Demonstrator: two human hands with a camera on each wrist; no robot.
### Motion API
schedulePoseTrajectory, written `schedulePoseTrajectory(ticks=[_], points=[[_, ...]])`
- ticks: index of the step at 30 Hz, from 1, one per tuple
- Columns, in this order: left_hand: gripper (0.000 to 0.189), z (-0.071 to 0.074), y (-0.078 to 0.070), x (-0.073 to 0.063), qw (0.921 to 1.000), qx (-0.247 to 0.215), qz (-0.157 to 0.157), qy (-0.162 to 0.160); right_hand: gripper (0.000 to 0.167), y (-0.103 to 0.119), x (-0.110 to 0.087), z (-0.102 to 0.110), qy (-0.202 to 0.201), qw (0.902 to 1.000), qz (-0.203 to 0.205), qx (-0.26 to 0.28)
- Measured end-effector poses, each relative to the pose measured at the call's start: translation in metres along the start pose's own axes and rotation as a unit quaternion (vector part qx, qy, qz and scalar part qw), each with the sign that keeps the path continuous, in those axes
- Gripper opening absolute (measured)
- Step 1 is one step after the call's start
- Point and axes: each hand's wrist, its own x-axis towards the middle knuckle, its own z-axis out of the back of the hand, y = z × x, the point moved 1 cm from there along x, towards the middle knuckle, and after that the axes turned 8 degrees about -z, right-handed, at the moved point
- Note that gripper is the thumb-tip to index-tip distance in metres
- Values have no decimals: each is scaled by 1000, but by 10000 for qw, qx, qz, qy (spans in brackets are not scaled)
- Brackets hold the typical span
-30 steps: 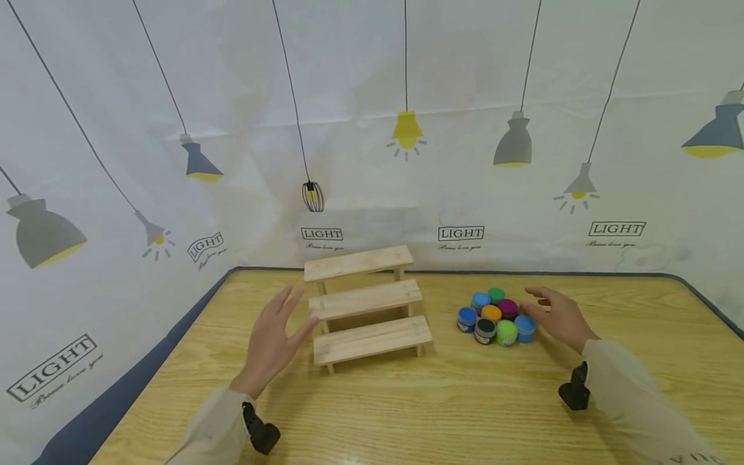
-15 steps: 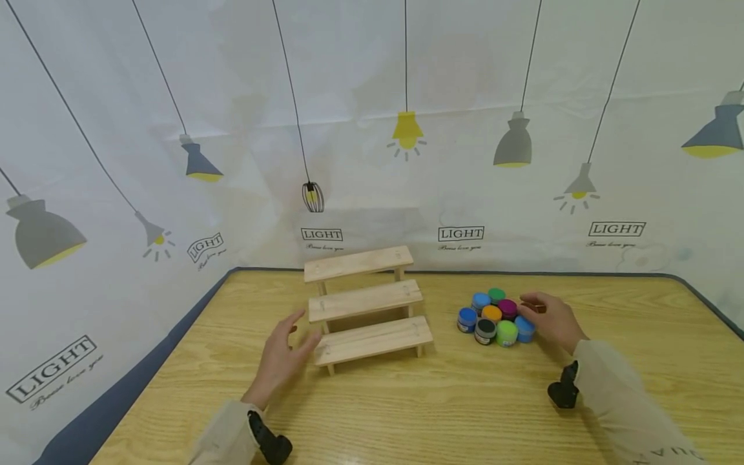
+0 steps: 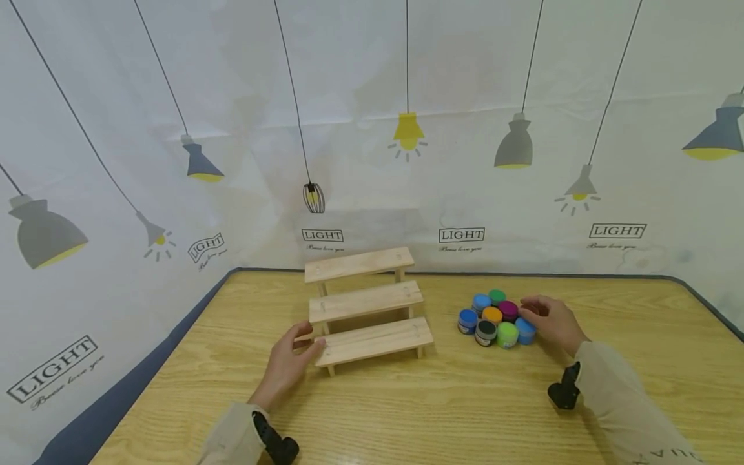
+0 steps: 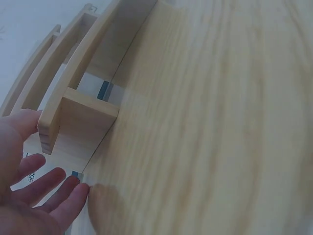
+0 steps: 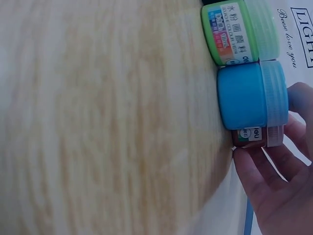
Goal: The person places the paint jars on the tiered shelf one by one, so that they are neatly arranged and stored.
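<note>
- Left hand [image 3: 289, 361] — fingers loosely spread, thumb touching the wooden stand's [image 3: 372, 339] front shelf.
- Right hand [image 3: 555, 323] — fingers curled round the brown jar [image 5: 249, 135], just beside a blue jar [image 5: 242, 98].
- Seemingly early: no jar lifted yet; other jars [image 3: 491, 315] grouped left of that hand.

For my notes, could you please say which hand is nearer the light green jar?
The right hand, right of the light green jar beyond a blue jar; the left hand is far left, at the wooden stand.
</note>
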Motion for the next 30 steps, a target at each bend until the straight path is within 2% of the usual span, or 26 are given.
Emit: schedulePoseTrajectory(ticks=[8,20,23,27,30], points=[[49,-5,5,0,9998,171,-116,-46,46,-4,2,-1,77,9999,-78,89],[35,-7,-2,3,9998,52,-42,-198,51,-6,3,-2,239,9987,-274,368],[28,-5,-17,0,9998,-13,21,-180,52,-7,3,-1,246,9983,-236,463],[26,-5,-18,0,9995,-192,196,-178,53,-8,3,-1,230,9982,-186,527],[29,-7,-4,5,9991,-257,260,-225,53,-8,4,0,246,9981,-162,533]])
